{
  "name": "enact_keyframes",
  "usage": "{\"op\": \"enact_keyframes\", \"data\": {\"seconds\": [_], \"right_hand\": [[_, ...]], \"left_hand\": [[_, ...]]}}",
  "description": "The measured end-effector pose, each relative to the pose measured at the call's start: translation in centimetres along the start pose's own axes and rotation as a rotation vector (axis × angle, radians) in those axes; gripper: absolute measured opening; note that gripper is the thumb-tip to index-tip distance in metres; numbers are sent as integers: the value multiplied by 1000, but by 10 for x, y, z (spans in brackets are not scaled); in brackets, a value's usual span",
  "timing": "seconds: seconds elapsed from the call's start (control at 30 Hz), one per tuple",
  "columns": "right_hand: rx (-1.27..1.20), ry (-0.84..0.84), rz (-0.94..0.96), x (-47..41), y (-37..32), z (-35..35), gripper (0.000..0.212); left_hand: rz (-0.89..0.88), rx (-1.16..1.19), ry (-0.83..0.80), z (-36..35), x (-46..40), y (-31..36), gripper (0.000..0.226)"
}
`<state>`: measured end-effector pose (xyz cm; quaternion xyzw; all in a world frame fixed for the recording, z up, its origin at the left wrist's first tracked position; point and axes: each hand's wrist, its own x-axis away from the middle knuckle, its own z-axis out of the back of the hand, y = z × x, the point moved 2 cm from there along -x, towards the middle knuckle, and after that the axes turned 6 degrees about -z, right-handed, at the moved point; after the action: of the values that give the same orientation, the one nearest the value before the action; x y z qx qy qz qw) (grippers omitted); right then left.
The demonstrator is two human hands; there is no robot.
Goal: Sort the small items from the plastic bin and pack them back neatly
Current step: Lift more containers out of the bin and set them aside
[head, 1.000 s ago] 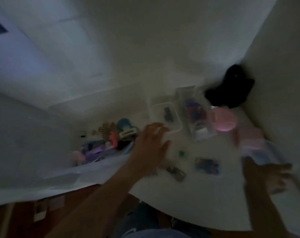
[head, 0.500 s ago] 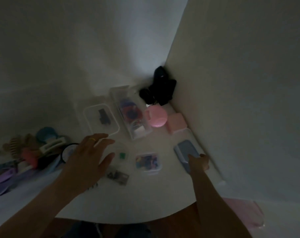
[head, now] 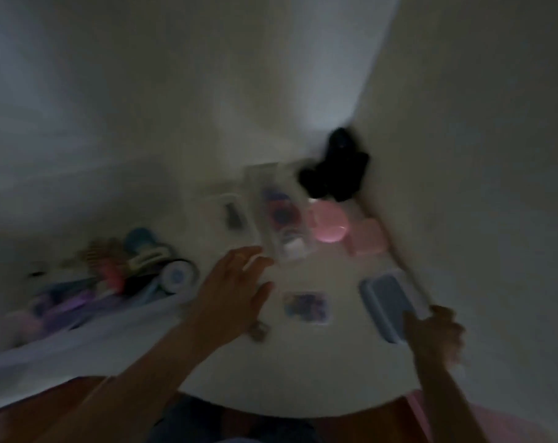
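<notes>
Head view shows the right hand (head: 432,330) touching (grip unclear through blur) the blue case's (head: 384,302) near end, its long axis running away, while the spread left hand (head: 233,295) hovers well apart.

The left hand (head: 231,292) reaches forward, palm down, fingers spread and straight. The right hand (head: 434,334) is extended too, its fingers blurred.

Left hand (head: 231,297) spread over table (head: 303,372), right hand (head: 434,334) on blue case (head: 388,302)
</notes>
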<state>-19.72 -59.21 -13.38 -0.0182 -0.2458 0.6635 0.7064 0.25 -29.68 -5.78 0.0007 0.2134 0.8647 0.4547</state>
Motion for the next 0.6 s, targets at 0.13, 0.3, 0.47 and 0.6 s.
{"op": "enact_keyframes", "data": {"seconds": [0.13,0.3,0.47,0.6], "right_hand": [[-389,-185,601,118,-105,-7,39],[-336,-613,1041,277,-207,-60,34],[184,-745,1153,326,-271,-164,41],[502,-750,1169,332,-301,-231,50]], "left_hand": [[148,-18,72,46,25,-47,36],[403,-109,-11,80,85,-143,41],[676,-159,-90,91,130,-222,45],[639,-88,-96,88,147,-270,39]]}}
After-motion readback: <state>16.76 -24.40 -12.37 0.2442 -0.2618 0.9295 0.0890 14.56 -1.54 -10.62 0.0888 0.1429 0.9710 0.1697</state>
